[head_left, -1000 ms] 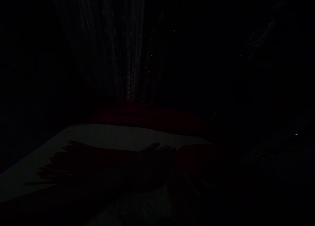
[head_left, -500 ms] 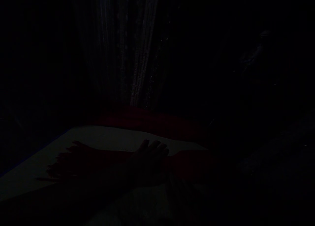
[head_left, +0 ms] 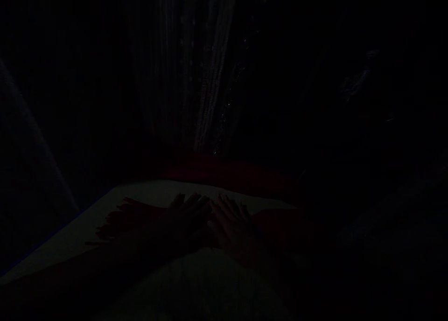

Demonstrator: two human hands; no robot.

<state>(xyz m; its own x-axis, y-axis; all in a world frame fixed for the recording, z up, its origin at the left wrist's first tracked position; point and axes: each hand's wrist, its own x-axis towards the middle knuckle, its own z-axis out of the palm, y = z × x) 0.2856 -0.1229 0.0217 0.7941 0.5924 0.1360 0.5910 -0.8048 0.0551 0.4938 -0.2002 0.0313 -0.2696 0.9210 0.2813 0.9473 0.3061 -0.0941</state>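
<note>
The picture is very dark. A length of red cloth (head_left: 131,216) with a tasselled fringe at its left end lies spread across a pale flat surface (head_left: 150,188). Flat on the cloth, with its fingers stretched out, rests my left hand (head_left: 189,220). My right hand (head_left: 233,223) lies just to the right of it, fingers also extended, near or touching the left fingertips. No object shows in either hand. The right end of the cloth fades into shadow.
Behind the pale surface runs a dark red fabric (head_left: 203,169). Greyish hanging strands, perhaps a curtain (head_left: 210,78), rise at the back. A faint diagonal band (head_left: 38,134) shows at the left. The right side is too dark to make out.
My right hand has come up from the lower edge onto the cloth, beside the left. My left hand sits further left along the cloth. The view has shifted slightly.
</note>
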